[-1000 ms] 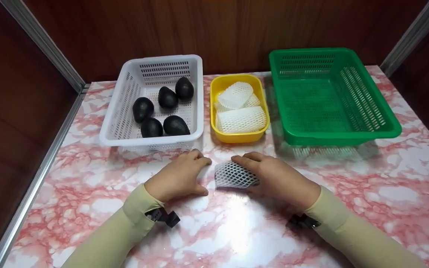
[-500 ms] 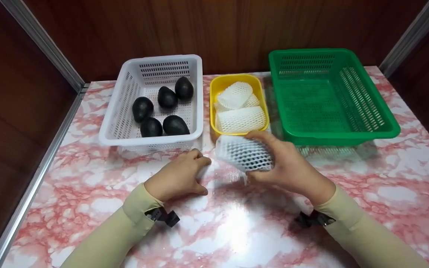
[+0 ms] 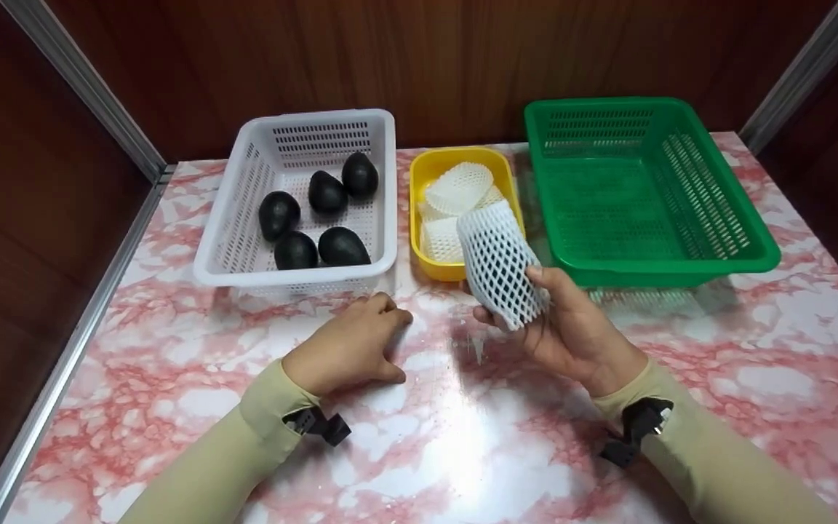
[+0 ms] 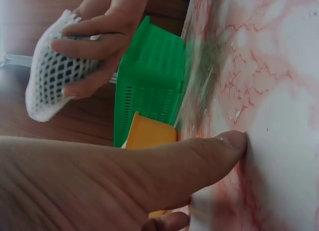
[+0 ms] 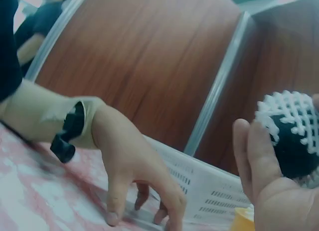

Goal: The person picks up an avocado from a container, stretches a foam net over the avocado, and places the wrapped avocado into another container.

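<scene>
My right hand [image 3: 572,327] grips a dark avocado [image 5: 293,150] wrapped in a white foam net sleeve [image 3: 500,262], raised above the table just in front of the yellow bin. In the right wrist view the avocado's dark end shows through the sleeve's open end. My left hand [image 3: 350,342] rests on the table with fingers relaxed and holds nothing; its thumb [image 4: 219,146] touches the tabletop in the left wrist view. Several bare avocados [image 3: 326,192] lie in the white basket [image 3: 295,279]. More foam net sleeves [image 3: 460,188] lie in the yellow bin [image 3: 442,271].
A green basket [image 3: 666,266] stands at the back right, with the yellow bin between it and the white basket. Brown panels [image 3: 455,65] wall off the back and sides of the marbled table [image 3: 208,437].
My right hand has lifted the sleeved avocado off the table and turned it, so the sleeve's far end now points up toward the yellow bin. The left hand has stayed put.
</scene>
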A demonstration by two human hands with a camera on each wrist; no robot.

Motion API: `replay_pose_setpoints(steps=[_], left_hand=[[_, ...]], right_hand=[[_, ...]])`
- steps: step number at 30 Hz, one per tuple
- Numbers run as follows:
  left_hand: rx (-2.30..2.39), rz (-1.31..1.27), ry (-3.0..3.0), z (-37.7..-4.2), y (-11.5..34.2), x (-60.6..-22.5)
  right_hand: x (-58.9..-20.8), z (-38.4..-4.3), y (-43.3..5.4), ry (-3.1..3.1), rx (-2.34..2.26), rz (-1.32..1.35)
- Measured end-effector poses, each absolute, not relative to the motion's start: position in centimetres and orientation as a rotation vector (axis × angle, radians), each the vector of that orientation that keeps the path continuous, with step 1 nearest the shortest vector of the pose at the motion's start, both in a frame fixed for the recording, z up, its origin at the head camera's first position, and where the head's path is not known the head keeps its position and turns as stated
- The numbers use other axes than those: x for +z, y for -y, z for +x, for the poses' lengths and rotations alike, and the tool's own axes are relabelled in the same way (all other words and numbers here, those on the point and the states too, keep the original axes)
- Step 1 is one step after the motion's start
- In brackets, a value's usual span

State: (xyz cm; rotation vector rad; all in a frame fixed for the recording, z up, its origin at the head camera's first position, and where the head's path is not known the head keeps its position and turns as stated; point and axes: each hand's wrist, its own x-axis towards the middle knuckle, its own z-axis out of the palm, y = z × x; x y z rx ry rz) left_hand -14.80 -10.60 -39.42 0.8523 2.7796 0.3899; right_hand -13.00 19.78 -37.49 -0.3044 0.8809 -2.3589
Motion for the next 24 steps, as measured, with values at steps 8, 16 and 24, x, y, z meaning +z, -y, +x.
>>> replay_pose_setpoints(steps=[8,16,24], left_hand=[[0.356,0.891,-2.787,-14.8,10.6,-39.3],[0.376,0.862,-2.776,-14.7,10.6,-39.4],[0.417,0.885,-2.776,-14.6,10.8,-39.4]], right_hand=[[-37.9,-13.3,-19.7,-0.906,-2.384,-0.254],[-37.7,-13.1,-19.9,-0.942,-2.38,-0.297],[-36.5,-12.4,-19.4,-1.545,-2.359,-0.361]])
